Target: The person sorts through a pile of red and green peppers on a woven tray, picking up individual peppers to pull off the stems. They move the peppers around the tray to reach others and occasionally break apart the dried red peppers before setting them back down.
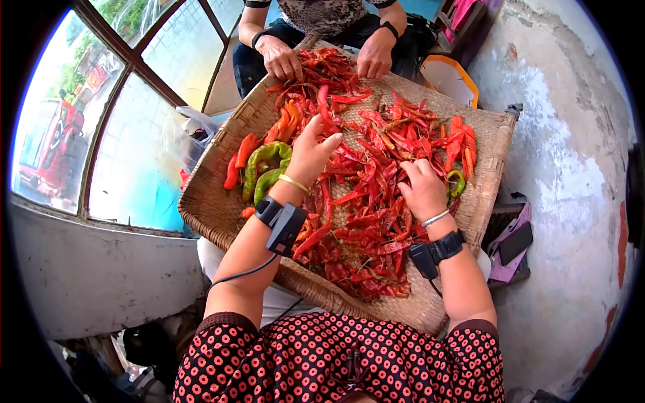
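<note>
A square woven basket tray (500, 144) lies across my lap, spread with red chili peppers (376, 201), many wrinkled and dry. My left hand (310, 153) is raised over its left-middle part, fingers closed on a long red chili pepper (324, 102) that points away from me; the thumb sticks out to the side. On the right, my right hand (426, 191) reaches palm down over the pile, fingers bent and thumb apart, with nothing visible between them. Green peppers (252, 171) and orange-red ones lie left of my left hand. A small green pepper (457, 183) lies right of my right hand.
Across the tray, another person's two hands (281, 59) rest at the far edge by a chili heap. Windows (111, 141) and a low wall stand on the left, with a plastic bag (195, 131) near the tray. A peeling wall (551, 168) rises on the right.
</note>
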The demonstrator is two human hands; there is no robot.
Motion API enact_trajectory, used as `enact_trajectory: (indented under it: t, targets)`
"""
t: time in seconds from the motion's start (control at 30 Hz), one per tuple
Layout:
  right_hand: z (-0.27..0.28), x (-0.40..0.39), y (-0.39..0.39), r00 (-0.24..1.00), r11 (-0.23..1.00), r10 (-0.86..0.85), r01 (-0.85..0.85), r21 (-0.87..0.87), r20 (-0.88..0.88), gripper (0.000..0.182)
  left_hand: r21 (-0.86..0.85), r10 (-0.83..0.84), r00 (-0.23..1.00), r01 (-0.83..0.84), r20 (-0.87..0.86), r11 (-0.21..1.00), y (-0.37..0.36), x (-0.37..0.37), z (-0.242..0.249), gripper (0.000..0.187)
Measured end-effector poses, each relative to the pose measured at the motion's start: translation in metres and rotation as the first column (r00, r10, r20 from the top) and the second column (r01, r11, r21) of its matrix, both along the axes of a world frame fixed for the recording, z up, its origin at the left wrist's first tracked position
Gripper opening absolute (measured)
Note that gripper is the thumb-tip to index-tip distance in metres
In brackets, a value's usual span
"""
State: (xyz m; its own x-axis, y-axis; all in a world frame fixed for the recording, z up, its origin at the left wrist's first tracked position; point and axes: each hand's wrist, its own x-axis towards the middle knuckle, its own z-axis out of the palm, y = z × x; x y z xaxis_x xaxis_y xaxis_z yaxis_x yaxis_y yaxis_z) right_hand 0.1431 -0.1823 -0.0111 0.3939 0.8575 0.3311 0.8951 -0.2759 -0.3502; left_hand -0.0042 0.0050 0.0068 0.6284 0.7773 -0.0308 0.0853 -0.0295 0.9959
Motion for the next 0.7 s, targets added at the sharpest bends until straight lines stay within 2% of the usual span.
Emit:
enact_trajectory:
  t: [0.03, 0.1, 0.17, 0.23, 0.27, 0.3, 0.33, 0.37, 0.4, 0.43, 0.47, 0.5, 0.53, 0.57, 0.6, 0.63, 0.7]
  targets:
    - [0.000, -0.001, 0.000, 1.000, 1.000, 0.001, -0.001, 0.004, 0.002, 0.034, 0.127, 0.018, 0.997, -0.008, -0.077, 0.992, 0.005, 0.000, -0.007, 0.035]
    - [-0.002, -0.001, 0.001, 0.998, 0.985, -0.021, 0.030, -0.169, 0.053, 0.032, 0.187, -0.089, 0.985, 0.116, -0.147, 0.976, -0.004, -0.002, -0.014, 0.042]
    - [-0.008, 0.002, 0.001, 0.998, 0.983, -0.019, 0.031, -0.181, 0.066, 0.028, 0.278, -0.277, 0.918, 0.355, -0.283, 0.892, -0.018, -0.001, -0.011, 0.036]
    - [-0.016, 0.007, 0.000, 0.999, 0.987, 0.010, -0.004, -0.160, 0.037, 0.023, 0.471, -0.286, 0.865, 0.471, -0.412, 0.746, -0.027, 0.002, -0.023, 0.040]
    - [-0.019, 0.009, 0.000, 0.999, 0.987, 0.010, -0.003, -0.163, 0.039, 0.023, 0.573, -0.211, 0.868, 0.461, -0.449, 0.678, -0.033, 0.003, -0.029, 0.044]
    - [-0.021, 0.010, 0.000, 1.000, 0.998, 0.024, -0.024, -0.065, -0.006, 0.021, 0.591, -0.192, 0.872, 0.452, -0.450, 0.669, -0.040, 0.003, -0.029, 0.048]
    - [-0.021, 0.010, -0.001, 0.998, 0.999, 0.043, -0.041, 0.033, -0.051, 0.020, 0.574, -0.264, 0.859, 0.495, -0.440, 0.652, -0.041, 0.006, -0.038, 0.046]
    - [-0.020, 0.011, -0.001, 0.998, 0.999, 0.045, -0.043, 0.029, -0.050, 0.020, 0.558, -0.334, 0.840, 0.536, -0.427, 0.634, -0.043, 0.008, -0.047, 0.044]
    - [-0.013, 0.011, -0.001, 0.985, 0.992, 0.056, -0.037, 0.121, -0.162, 0.020, 0.555, -0.334, 0.841, 0.534, -0.426, 0.637, -0.045, 0.007, -0.044, 0.044]
    - [-0.005, 0.010, -0.001, 0.960, 0.977, 0.076, -0.018, 0.212, -0.270, 0.020, 0.486, -0.476, 0.772, 0.635, -0.421, 0.600, -0.047, 0.007, -0.038, 0.042]
    - [0.007, 0.006, -0.003, 0.931, 0.980, 0.033, 0.041, 0.194, -0.363, 0.021, 0.418, -0.608, 0.685, 0.728, -0.402, 0.544, -0.049, 0.007, -0.032, 0.041]
    - [0.010, 0.005, -0.004, 0.931, 0.981, 0.032, 0.041, 0.191, -0.363, 0.021, 0.416, -0.609, 0.685, 0.728, -0.401, 0.545, -0.052, 0.008, -0.028, 0.041]
    - [0.012, 0.005, -0.005, 0.743, 0.970, 0.106, 0.068, 0.232, -0.661, 0.019, 0.505, -0.532, 0.771, 0.634, -0.351, 0.586, -0.056, 0.008, -0.025, 0.039]
    - [0.014, 0.004, -0.006, 0.459, 0.960, 0.182, 0.110, 0.259, -0.870, 0.017, 0.584, -0.450, 0.845, 0.528, -0.290, 0.616, -0.060, 0.008, -0.020, 0.038]
    - [0.019, 0.001, -0.007, 0.401, 0.959, 0.213, 0.087, 0.269, -0.891, 0.015, 0.565, -0.428, 0.865, 0.497, -0.262, 0.659, -0.063, 0.008, -0.014, 0.040]
    - [0.018, -0.002, -0.006, 0.398, 0.961, 0.206, 0.088, 0.261, -0.894, 0.015, 0.557, -0.430, 0.864, 0.499, -0.262, 0.663, -0.063, 0.010, -0.015, 0.040]
    - [0.013, -0.006, -0.002, 0.313, 0.947, 0.281, 0.062, 0.315, -0.907, 0.017, 0.528, -0.521, 0.838, 0.518, -0.159, 0.672, -0.064, 0.012, -0.017, 0.041]
